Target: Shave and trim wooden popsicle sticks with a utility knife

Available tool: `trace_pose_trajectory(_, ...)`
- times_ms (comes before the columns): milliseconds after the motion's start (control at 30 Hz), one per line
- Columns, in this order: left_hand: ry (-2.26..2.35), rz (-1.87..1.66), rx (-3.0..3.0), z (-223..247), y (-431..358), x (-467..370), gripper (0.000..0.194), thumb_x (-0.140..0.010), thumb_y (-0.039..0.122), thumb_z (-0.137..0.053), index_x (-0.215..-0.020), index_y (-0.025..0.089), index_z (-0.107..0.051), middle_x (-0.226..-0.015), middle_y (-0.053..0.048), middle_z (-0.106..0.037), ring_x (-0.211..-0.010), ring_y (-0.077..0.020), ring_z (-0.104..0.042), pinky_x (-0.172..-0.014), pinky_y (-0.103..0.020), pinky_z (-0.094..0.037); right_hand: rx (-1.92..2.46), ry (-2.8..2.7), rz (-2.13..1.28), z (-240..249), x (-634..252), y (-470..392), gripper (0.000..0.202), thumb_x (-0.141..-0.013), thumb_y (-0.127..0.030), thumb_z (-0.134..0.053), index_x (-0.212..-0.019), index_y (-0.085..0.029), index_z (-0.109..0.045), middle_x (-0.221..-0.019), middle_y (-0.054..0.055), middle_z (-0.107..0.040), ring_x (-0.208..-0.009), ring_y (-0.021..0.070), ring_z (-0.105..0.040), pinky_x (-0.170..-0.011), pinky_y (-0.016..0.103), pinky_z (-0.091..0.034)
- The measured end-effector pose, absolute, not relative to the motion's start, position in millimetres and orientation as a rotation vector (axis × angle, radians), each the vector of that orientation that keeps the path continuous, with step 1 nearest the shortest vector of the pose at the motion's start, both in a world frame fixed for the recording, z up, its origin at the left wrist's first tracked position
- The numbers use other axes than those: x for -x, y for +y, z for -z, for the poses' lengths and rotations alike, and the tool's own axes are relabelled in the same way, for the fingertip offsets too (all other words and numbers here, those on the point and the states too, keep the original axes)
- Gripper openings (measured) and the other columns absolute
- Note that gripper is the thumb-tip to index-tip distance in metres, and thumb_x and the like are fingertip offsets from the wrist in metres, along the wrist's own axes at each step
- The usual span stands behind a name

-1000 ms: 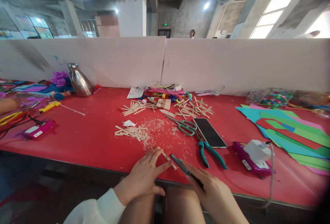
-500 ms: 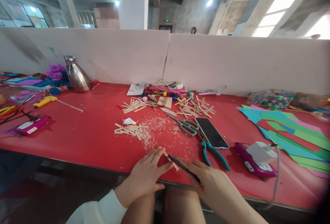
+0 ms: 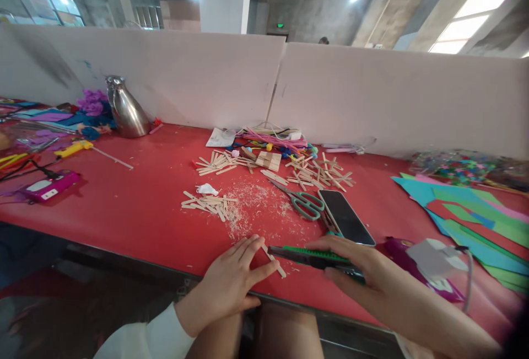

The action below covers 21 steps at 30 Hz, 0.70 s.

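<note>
Near the table's front edge my left hand (image 3: 229, 271) presses a wooden craft stick (image 3: 273, 261) flat on the red table, thumb and fingertips on it. My right hand (image 3: 359, 265) is closed round a utility knife (image 3: 318, 257) with a green and black body. The knife's tip lies beside the stick, close to its upper part; I cannot tell whether it touches. Wood shavings (image 3: 258, 202) are scattered beyond my hands. A pile of short cut sticks (image 3: 210, 204) lies to the left of the shavings.
Green-handled scissors (image 3: 306, 204), pliers (image 3: 330, 224) partly hidden by my right hand, and a phone (image 3: 346, 218) lie at right. Farther right are a purple power strip (image 3: 446, 287) and coloured paper sheets (image 3: 475, 221). A steel jug (image 3: 128, 111) stands back left, before a white partition (image 3: 185, 83).
My right hand has moved right and turned the utility knife to lie more level, showing its green side. My left hand stays on the stick. The view has shifted slightly.
</note>
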<state>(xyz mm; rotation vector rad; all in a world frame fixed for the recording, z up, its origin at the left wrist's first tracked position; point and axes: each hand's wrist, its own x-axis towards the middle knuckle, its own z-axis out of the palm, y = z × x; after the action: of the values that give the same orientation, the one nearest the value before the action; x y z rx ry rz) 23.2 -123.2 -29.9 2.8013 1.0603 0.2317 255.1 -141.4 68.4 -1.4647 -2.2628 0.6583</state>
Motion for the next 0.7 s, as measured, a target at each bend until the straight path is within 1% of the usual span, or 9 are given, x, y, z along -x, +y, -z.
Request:
trace_pose_trajectory(67,1.074,-0.210,-2.798,28,-124,-23,0.083,-0.059,0.031,-0.077,-0.130,0.032,-0.033,-0.145,-0.012,-0.018,-0.129,-0.0313,-0.024,-0.100,-0.045,-0.031,1.495,-2.188,-0.649,-66,-254,-140,0.028,-0.078,-0.025,-0.047,-0.103,-0.027,-0.059,-0.087,0.002,-0.066,-0.072,0.0160,-0.062,-0.065,0.027,-0.051)
trace_pose_trajectory(200,1.071,-0.240,-2.807,27,-124,-22,0.083,-0.060,0.031,-0.077,-0.130,0.033,-0.033,-0.144,-0.013,-0.018,-0.130,-0.0304,-0.022,-0.101,-0.045,-0.030,1.503,-2.057,-0.606,-62,-254,-134,0.025,-0.077,-0.034,-0.049,-0.097,-0.024,-0.061,-0.081,0.004,-0.065,-0.067,0.0167,-0.060,-0.057,0.027,-0.050)
trace_pose_trajectory(267,1.054,-0.275,-2.809,28,-124,-22,0.081,-0.062,0.031,-0.075,-0.131,0.032,-0.032,-0.144,-0.012,-0.018,-0.131,-0.0296,-0.020,-0.102,-0.044,-0.028,1.465,-2.092,-0.698,-63,-256,-129,0.027,-0.078,-0.036,-0.048,-0.099,-0.024,-0.061,-0.077,0.004,-0.064,-0.060,0.0145,-0.058,-0.053,0.025,-0.049)
trace_pose_trajectory(400,1.008,-0.305,-2.807,33,-122,-21,0.079,-0.065,0.033,-0.072,-0.132,0.031,-0.031,-0.146,-0.010,-0.015,-0.131,-0.0298,-0.017,-0.104,-0.044,-0.024,1.432,-2.080,-0.927,-70,-256,-114,0.032,-0.079,-0.037,-0.049,-0.105,-0.023,-0.059,-0.055,-0.003,-0.056,-0.042,0.0105,-0.049,-0.039,0.022,-0.042)
trace_pose_trajectory(467,0.989,-0.281,-2.815,34,-121,-21,0.083,-0.064,0.032,-0.073,-0.134,0.031,-0.029,-0.146,-0.011,-0.014,-0.132,-0.0304,-0.016,-0.104,-0.045,-0.023,1.411,-1.970,-0.980,-70,-246,-104,0.034,-0.076,-0.037,-0.053,-0.105,-0.022,-0.058,-0.053,-0.005,-0.053,-0.039,0.0094,-0.046,-0.036,0.021,-0.039)
trace_pose_trajectory(533,0.959,-0.221,-2.821,33,-119,-20,0.089,-0.061,0.033,-0.075,-0.135,0.030,-0.026,-0.145,-0.013,-0.016,-0.131,-0.0317,-0.016,-0.103,-0.047,-0.023,1.308,-1.909,-0.941,-63,-232,-96,0.024,-0.074,-0.036,-0.057,-0.090,-0.020,-0.063,-0.062,-0.002,-0.057,-0.052,0.0111,-0.054,-0.047,0.022,-0.045)
trace_pose_trajectory(600,0.902,-0.136,-2.807,27,-115,-18,0.093,-0.059,0.039,-0.075,-0.136,0.027,-0.025,-0.144,-0.016,-0.018,-0.130,-0.0349,-0.018,-0.101,-0.049,-0.024,1.137,-1.813,-0.916,-49,-219,-88,0.019,-0.072,-0.035,-0.060,-0.081,-0.019,-0.062,-0.075,0.002,-0.061,-0.070,0.0138,-0.058,-0.062,0.025,-0.048)
trace_pose_trajectory(633,0.863,-0.100,-2.789,23,-113,-17,0.094,-0.057,0.046,-0.074,-0.136,0.026,-0.027,-0.144,-0.017,-0.018,-0.129,-0.0368,-0.019,-0.101,-0.051,-0.024,1.077,-1.784,-0.960,-40,-214,-85,0.020,-0.071,-0.036,-0.061,-0.080,-0.018,-0.061,-0.076,0.002,-0.060,-0.071,0.0143,-0.059,-0.064,0.026,-0.048)
trace_pose_trajectory(700,0.792,-0.074,-2.745,14,-105,-15,0.095,-0.056,0.061,-0.067,-0.135,0.024,-0.030,-0.144,-0.017,-0.015,-0.128,-0.0392,-0.019,-0.100,-0.053,-0.023,1.062,-1.796,-1.046,-24,-209,-78,0.019,-0.074,-0.036,-0.058,-0.078,-0.018,-0.059,-0.070,0.001,-0.059,-0.067,0.0141,-0.058,-0.063,0.027,-0.048)
